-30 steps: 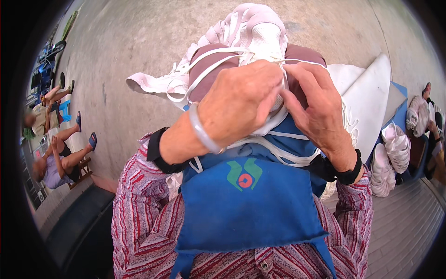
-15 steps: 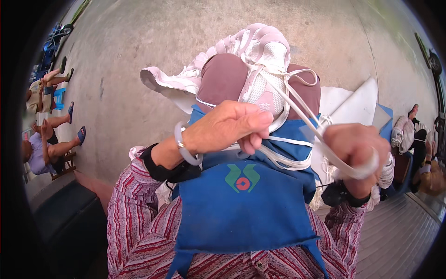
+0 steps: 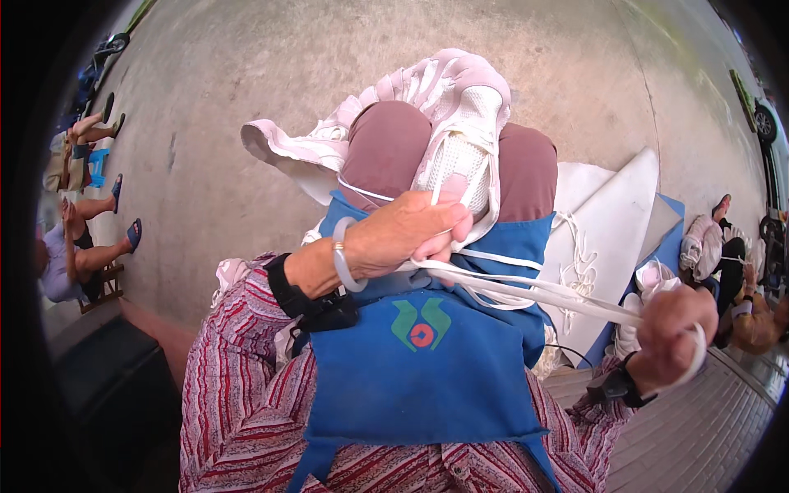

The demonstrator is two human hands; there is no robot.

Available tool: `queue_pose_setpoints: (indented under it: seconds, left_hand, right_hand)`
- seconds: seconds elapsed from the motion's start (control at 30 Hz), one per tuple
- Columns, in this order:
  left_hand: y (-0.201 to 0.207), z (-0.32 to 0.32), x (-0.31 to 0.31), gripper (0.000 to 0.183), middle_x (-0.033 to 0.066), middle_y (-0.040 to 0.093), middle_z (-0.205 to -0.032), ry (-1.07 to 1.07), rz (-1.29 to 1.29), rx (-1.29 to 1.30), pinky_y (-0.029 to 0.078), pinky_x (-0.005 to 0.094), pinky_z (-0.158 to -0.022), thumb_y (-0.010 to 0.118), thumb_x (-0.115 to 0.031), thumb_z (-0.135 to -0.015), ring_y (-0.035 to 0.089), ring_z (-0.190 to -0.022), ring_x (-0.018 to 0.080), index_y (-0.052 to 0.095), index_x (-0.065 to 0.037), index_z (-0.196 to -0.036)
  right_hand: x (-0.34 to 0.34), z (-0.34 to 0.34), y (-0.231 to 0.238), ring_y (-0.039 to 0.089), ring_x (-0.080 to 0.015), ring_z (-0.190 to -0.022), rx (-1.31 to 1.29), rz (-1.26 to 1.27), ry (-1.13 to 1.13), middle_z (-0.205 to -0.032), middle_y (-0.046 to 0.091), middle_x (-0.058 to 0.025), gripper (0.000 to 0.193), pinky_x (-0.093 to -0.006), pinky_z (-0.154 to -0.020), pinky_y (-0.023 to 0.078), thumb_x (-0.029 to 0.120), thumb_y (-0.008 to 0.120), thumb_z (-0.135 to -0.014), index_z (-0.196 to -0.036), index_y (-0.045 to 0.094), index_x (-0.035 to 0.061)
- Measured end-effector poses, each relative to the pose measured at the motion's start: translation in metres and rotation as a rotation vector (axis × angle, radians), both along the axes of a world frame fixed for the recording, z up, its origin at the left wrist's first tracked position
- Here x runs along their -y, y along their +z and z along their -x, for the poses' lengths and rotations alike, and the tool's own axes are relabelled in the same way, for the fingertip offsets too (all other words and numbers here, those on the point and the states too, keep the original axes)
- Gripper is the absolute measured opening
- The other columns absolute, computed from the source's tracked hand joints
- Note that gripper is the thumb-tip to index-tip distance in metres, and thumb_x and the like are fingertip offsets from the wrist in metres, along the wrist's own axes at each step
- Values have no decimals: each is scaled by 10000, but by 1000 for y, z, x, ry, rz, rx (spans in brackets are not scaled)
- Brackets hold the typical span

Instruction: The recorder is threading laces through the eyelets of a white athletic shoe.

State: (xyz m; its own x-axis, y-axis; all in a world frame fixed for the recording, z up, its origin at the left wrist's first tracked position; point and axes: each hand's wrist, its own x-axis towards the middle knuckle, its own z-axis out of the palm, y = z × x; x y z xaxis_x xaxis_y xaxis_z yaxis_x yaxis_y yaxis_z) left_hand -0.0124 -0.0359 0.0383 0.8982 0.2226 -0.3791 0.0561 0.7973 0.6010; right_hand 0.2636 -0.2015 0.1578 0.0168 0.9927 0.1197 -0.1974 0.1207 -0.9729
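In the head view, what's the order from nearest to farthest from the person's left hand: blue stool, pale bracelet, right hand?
1. Pale bracelet: around the left wrist.
2. Right hand: out to the right, gripping white laces.
3. Blue stool: far off, upper left.

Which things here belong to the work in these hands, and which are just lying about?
Part of the work:
- white laces, gripped by the right hand and running to the left hand
- pink-and-white shoe between the knees

Just about:
- blue stool, far left
- wheel, far right
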Motion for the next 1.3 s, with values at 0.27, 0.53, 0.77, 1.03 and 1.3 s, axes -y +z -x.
queue_pose_setpoints:
  seconds: [0.27, 0.53, 0.77, 1.03, 1.3]
  left_hand:
    - [6, 3, 9, 337, 19, 559, -643, -140, -661, -217, 420, 253, -608, 407, -289, -1009, 513, -606, 97, 590, -33, -890]
    - [3, 14, 3, 345, -9, 562, -674, -146, -595, -291, 411, 211, -641, 427, -286, -1024, 521, -674, 66, 610, -25, -893]
    - [10, 23, 2, 311, 27, 632, -750, -253, -629, -47, 454, 254, -665, 464, -246, -1008, 582, -706, 117, 653, -21, -907]
    - [21, 19, 13, 291, 46, 621, -712, -363, -795, 79, 492, 335, -637, 453, -237, -998, 628, -695, 207, 647, -41, -904]
    - [23, 0, 7, 280, 102, 626, -710, -594, -905, -53, 496, 359, -626, 507, -259, -966, 633, -674, 240, 630, -20, -888]
  right_hand:
    - [-73, 60, -92, 529, -200, -620, 835, 174, -46, -801, 529, -100, 359, -316, -535, 439, 132, 704, -803, -1093, 560, -23]
    - [-94, 71, -153, 601, -348, -745, 1205, 22, -172, -940, 477, -145, 606, -424, -583, 515, 85, 679, -786, -1323, 399, 69]
    - [-93, 62, -122, 583, -246, -708, 977, 98, -5, -896, 521, -110, 517, -363, -598, 483, 48, 656, -768, -1262, 504, 44]
    - [-84, 78, -84, 587, -110, -735, 343, 647, 142, -829, 644, -61, 306, -241, -661, 479, 221, 526, -973, -1096, 614, -45]
    - [-87, 91, -108, 452, -35, -581, -73, 725, 165, -677, 565, 17, 241, -200, -508, 353, 188, 520, -974, -1085, 640, 9]
